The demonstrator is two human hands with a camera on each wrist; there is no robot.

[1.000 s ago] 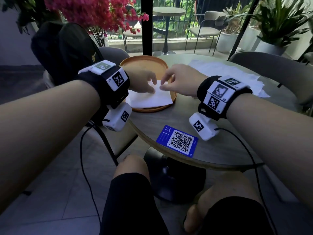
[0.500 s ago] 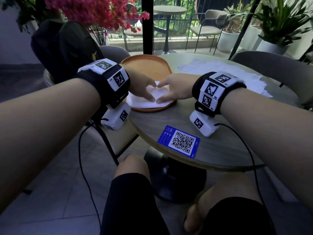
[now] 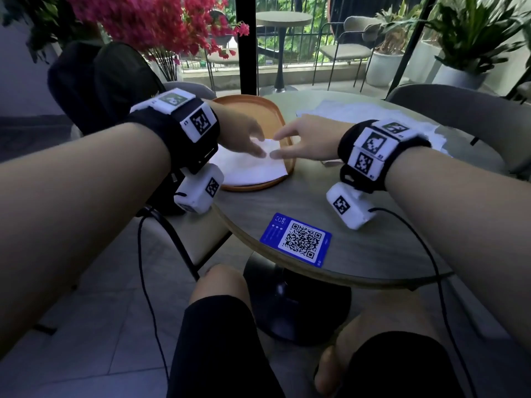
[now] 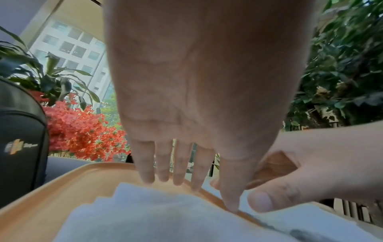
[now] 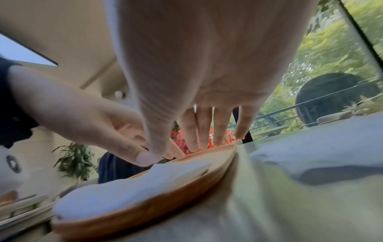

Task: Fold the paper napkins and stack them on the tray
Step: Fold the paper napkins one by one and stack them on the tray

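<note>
A folded white napkin (image 3: pixel 253 169) lies on the near part of the round orange tray (image 3: pixel 250 106) at the left of the table. My left hand (image 3: pixel 247 139) and right hand (image 3: pixel 287 143) hover just over the napkin's far corner, thumbs nearly meeting, fingers straight, holding nothing. The left wrist view shows my left hand (image 4: pixel 186 180) spread above the napkin (image 4: pixel 165 212) and tray (image 4: pixel 51 196). The right wrist view has my right hand (image 5: pixel 196 139) over the tray rim (image 5: pixel 165 201) and the napkin (image 5: pixel 124 188). Unfolded napkins (image 3: pixel 359 113) lie at the back right.
A blue QR card (image 3: pixel 297 239) lies near the front edge of the round grey table (image 3: pixel 373 254). A black backpack (image 3: pixel 94 81) sits on the chair to the left, and a grey chair (image 3: pixel 459 110) stands at the right. Pink flowers (image 3: pixel 149 21) hang behind the tray.
Both hands held the napkin up over the tray, then pressed it flat. Now they have lifted off it, and the right hand has drawn slightly to the right.
</note>
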